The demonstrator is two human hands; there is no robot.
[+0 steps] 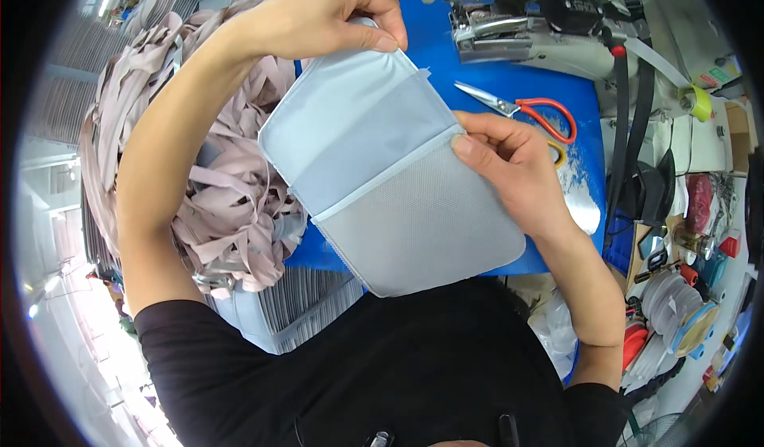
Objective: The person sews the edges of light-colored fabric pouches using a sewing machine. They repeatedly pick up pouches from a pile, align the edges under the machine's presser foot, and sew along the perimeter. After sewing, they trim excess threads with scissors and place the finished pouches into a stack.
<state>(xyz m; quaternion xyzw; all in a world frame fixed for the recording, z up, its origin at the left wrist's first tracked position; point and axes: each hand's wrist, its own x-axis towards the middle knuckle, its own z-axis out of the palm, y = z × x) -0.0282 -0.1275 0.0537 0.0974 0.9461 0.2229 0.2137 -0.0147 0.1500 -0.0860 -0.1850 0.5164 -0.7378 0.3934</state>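
Between my hands hangs a flat grey fabric panel (358, 121) with rounded corners, smooth on its far half. A mesh pocket (422, 220) covers the near half, edged by a pale band across the middle. My left hand (338, 21) pinches the panel's far edge, thumb on top. At the right side, my right hand (513, 164) grips the panel by the end of the pale band, its thumb on the front and its fingers behind. Just beyond the right hand lie red-handled scissors (549, 113), blades partly apart, on the blue tabletop (434, 29).
A heap of pinkish-grey fabric strips (239, 200) crowds the left side. Stacked grey panels (306, 304) stand below it. The sewing machine (517, 29) occupies the far right. Yellow-handled scissors (560, 154) lie partly behind my right hand. Spools (672, 308) and tools fill the right edge.
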